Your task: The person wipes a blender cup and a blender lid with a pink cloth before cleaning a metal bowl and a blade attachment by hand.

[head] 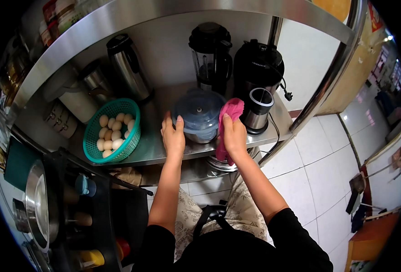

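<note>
A round metal pot or bowl point(200, 138) under a translucent bluish plastic lid point(197, 110) stands on the stainless steel shelf point(156, 136). At its left side is my left hand point(174, 136), fingers spread and touching the lid's rim. My right hand point(233, 136) grips a bunched pink cloth point(232, 108) at the right side of the same lid. Left of my left hand, a green plastic basket point(137, 136) holds several eggs point(116, 135). The underside of the pot and the fingers beneath the cloth are hidden.
Behind the pot stand a blender point(209, 57) and a black appliance point(259, 64). A small grinder point(257, 112) with a cord is at the right. A steel thermos jug point(127, 66) stands back left. A black rack point(101, 210) is left of me; a metal shelf edge point(186, 7) arches above.
</note>
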A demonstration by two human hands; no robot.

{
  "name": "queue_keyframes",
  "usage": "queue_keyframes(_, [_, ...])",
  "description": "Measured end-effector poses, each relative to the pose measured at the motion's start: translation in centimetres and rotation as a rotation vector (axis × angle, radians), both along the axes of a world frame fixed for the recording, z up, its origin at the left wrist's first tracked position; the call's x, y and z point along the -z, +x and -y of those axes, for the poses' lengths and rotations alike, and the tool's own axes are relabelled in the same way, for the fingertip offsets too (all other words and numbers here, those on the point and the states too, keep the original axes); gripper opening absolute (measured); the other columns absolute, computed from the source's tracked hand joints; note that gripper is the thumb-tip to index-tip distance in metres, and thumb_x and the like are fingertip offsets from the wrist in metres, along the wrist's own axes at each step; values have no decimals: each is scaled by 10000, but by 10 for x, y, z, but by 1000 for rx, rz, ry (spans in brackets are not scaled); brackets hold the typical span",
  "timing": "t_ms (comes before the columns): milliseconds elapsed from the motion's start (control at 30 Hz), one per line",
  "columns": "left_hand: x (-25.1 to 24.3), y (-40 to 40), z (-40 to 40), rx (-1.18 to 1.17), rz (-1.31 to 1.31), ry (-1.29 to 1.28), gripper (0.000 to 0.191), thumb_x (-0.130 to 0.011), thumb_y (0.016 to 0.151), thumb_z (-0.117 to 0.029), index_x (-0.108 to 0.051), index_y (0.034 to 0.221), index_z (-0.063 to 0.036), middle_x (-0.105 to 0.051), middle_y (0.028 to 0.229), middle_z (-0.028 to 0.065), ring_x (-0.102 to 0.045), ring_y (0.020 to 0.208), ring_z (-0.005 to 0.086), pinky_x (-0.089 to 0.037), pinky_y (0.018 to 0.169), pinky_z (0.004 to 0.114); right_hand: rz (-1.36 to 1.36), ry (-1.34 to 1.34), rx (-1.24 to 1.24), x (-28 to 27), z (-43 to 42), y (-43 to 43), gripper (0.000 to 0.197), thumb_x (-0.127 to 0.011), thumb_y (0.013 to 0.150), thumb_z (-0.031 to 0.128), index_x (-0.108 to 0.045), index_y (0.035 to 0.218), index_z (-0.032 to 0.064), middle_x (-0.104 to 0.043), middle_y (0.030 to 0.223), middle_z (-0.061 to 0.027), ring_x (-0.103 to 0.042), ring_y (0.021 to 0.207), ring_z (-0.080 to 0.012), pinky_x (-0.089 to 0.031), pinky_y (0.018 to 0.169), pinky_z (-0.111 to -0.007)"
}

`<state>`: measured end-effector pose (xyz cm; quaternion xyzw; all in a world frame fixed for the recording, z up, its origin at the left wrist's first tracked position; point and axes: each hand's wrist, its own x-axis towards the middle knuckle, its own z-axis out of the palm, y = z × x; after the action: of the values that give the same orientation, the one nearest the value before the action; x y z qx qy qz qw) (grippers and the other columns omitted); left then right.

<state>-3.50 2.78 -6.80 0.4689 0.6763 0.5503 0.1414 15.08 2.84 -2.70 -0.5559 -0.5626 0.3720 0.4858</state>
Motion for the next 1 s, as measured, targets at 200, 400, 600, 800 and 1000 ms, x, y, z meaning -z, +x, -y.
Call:
queue_keyframes(200, [-16,14,12,58,152,227,592,-534,946,-367,-380,1442,-84,-466,1383,196,-456,1242,351,-340,1057,384,156,227,50,1,6,-3,380,-449,954,296,-612,947,-48,-638,938,-268,-602,906,-448,-455,818,-477])
queue_keyframes(400, [-43,22,29,316,469,505,586,-589,932,-149,-334,1442,-14,-492,1347,169,-498,1222,244,-350,1050,335,-197,170,14,-11,15,-1,331,-492,976,273,-595,904,-33,-596,664,-93,-597,520,-163,-477,477,-300])
queue_keyframes(600, [-69,34,94,518,900,561,645,-560,865,-48,-263,1436,-21,-432,1403,184,-463,1274,307,-417,1028,455,-436,224,-95,-12,61,15,268,-496,967,223,-594,944,-25,-579,680,-35,-534,527,-108,-452,492,-261])
queue_keyframes(800, [-34,41,148,586,1192,417,711,-580,750,-76,-324,1414,-64,-412,1418,184,-403,1322,360,-424,1004,542,-550,127,-179,7,119,39,420,-527,921,333,-521,1121,-36,-602,775,-77,-555,562,-125,-466,508,-252])
queue_keyframes(1000, [12,37,199,613,1375,338,710,-537,735,-70,-358,1422,-72,-364,1457,212,-379,1331,416,-385,1000,633,-742,38,-24,42,149,51,571,-408,946,466,-499,1187,-44,-633,898,-113,-613,742,-193,-509,680,-311])
